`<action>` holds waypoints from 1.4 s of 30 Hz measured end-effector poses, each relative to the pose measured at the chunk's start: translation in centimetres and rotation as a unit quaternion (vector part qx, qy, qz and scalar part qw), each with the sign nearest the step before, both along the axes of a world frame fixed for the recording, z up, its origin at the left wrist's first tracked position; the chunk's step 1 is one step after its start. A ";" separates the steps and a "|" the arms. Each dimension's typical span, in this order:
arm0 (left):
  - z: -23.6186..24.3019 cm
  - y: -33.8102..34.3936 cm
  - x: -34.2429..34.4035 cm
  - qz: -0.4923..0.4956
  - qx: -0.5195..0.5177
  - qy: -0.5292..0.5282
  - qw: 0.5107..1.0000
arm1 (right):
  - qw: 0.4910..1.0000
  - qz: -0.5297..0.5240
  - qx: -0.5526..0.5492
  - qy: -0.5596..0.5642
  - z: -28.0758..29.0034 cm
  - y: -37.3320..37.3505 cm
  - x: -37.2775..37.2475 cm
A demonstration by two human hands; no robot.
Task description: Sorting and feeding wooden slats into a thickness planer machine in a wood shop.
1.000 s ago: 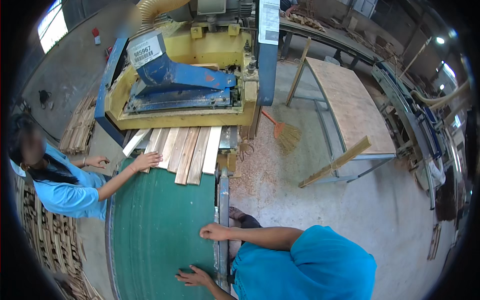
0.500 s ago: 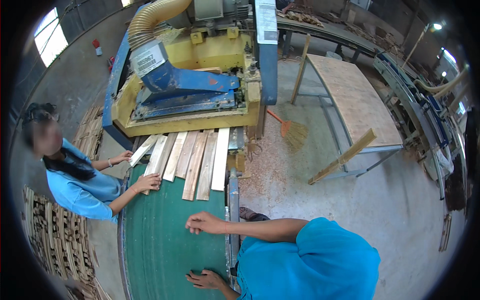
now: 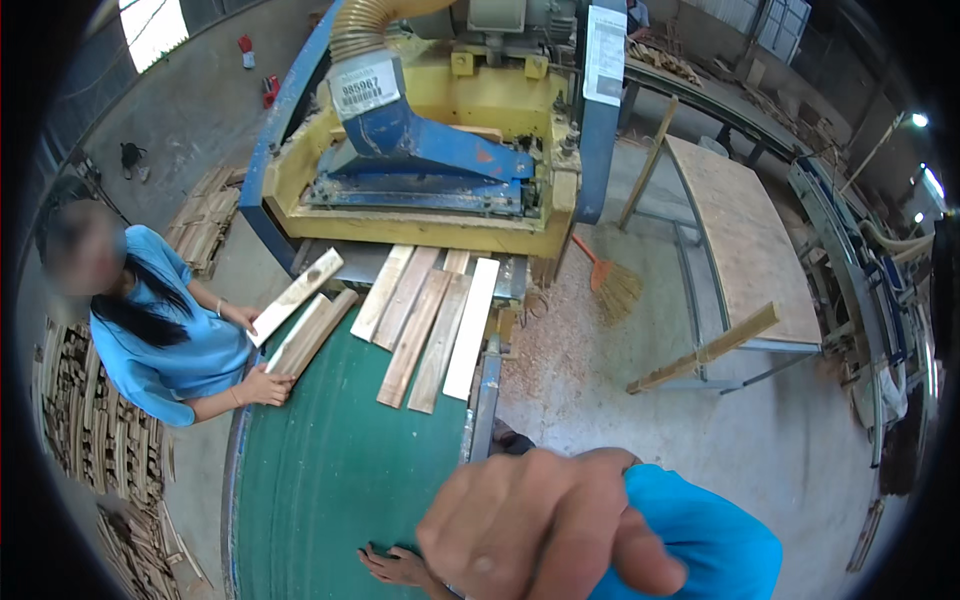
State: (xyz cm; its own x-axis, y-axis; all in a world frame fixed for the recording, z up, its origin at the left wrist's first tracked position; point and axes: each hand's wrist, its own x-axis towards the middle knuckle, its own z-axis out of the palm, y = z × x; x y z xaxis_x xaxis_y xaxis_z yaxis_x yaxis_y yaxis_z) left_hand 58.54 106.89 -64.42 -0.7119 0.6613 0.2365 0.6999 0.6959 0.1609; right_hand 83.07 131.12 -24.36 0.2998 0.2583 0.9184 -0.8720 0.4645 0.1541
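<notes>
My right hand [image 3: 540, 525] is lifted close to the camera, blurred and large, its fingers curled in; nothing shows in it. Beneath it, partly covered, my left hand [image 3: 393, 566] rests on the green conveyor belt [image 3: 330, 470] with fingers apart. Farther up the belt, several narrow wooden boards [image 3: 432, 345] lie fanned out by the machine's outfeed, beyond my hands' reach at this moment. On the left, a co-worker in a light blue shirt grips one board [image 3: 296, 297] with one hand [image 3: 240, 318] and holds more boards [image 3: 308, 338] with the other hand [image 3: 264, 386].
A yellow and blue woodworking machine [image 3: 420, 225] with a ribbed hose [image 3: 375, 25] spans the belt's far end. To the right stand an orange-handled broom [image 3: 612, 283] among shavings and a plywood-topped table [image 3: 745, 235]. Stacked wood strips [image 3: 90, 420] sit behind the co-worker.
My right hand has risen from above the belt toward the camera. The co-worker has drawn boards leftward, away from the others. The whole view has shifted slightly.
</notes>
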 end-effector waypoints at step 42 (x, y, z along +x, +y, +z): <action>-2.2 -7.5 -5.7 0.100 0.106 0.043 0.988 | 0.994 0.006 -0.056 -0.091 4.5 -8.0 0.0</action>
State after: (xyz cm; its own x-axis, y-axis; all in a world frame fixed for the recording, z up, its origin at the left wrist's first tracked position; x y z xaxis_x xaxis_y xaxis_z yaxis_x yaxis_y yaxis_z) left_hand 52.81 99.37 -66.61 -0.7944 0.4391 0.4197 0.5696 0.7786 0.2633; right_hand 83.08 123.07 -19.88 0.1281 0.3652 0.9221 -0.8860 0.4600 -0.0591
